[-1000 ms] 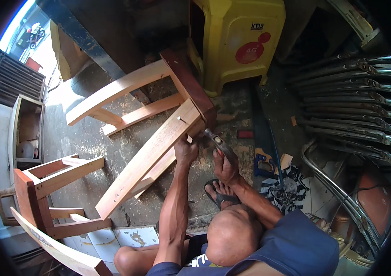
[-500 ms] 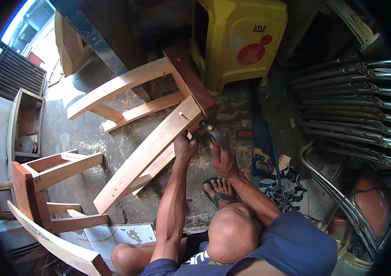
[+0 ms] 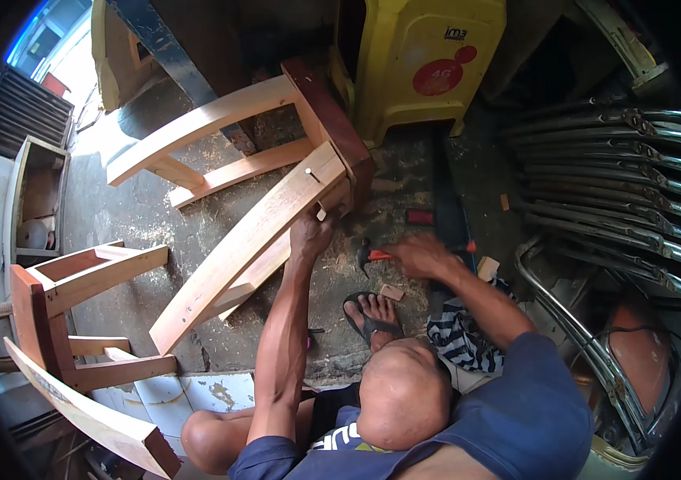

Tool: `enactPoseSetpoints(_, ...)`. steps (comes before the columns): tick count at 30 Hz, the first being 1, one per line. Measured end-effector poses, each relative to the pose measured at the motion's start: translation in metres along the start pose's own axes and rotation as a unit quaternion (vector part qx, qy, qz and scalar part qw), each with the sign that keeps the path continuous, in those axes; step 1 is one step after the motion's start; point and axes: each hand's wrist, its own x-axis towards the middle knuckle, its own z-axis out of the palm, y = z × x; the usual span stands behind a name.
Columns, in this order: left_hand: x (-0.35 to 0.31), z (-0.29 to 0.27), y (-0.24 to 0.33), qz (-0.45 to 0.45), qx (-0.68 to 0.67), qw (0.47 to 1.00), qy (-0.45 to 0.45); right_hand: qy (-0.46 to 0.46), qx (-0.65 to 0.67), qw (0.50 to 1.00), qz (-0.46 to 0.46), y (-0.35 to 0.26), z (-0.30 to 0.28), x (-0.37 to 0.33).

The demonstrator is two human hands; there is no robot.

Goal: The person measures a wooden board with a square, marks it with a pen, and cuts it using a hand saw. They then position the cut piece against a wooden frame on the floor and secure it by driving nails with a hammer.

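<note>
Lying on the floor (image 3: 116, 212) at upper centre, the wooden frame (image 3: 328, 120) has its pale legs joined to a reddish-brown board. One nail (image 3: 311, 173) stands proud near the upper end of the nearest leg (image 3: 244, 244), so that fixing looks started but unfinished. The left hand (image 3: 311, 234) is closed around a pale piece of wood (image 3: 321, 213) beside that leg; the right hand (image 3: 424, 256), blurred, appears wrapped round an orange-handled hammer (image 3: 379, 255), well apart from the nail. At lower left, a second frame (image 3: 108, 280) looks assembled. Readable markings sit on the yellow plastic stool (image 3: 404, 104) at top: small dark lettering above a red disc with pale characters. The shirt (image 3: 508, 408), lower centre, carries partly hidden white letters.
</note>
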Motion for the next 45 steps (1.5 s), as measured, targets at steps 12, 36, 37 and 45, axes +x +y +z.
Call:
enactPoseSetpoints(12,-0.006,-0.002,0.036,-0.044,0.067,0.997,-0.007,0.047,-0.17,0.981,-0.085,0.005,-0.031,0.075)
enactPoseSetpoints(36,0.004,-0.006,0.022,-0.027,0.087,0.996,-0.024,0.069,-0.142,0.987,-0.043,-0.017,-0.103,0.025)
enactPoseSetpoints(37,0.005,-0.007,0.018,-0.028,0.087,0.996,-0.017,0.032,-0.134,0.989,-0.049,-0.022,-0.115,0.02)
enactPoseSetpoints(45,0.002,-0.005,0.009,0.037,0.095,0.995,0.022,-0.009,-0.234,0.968,-0.091,-0.047,-0.192,0.014)
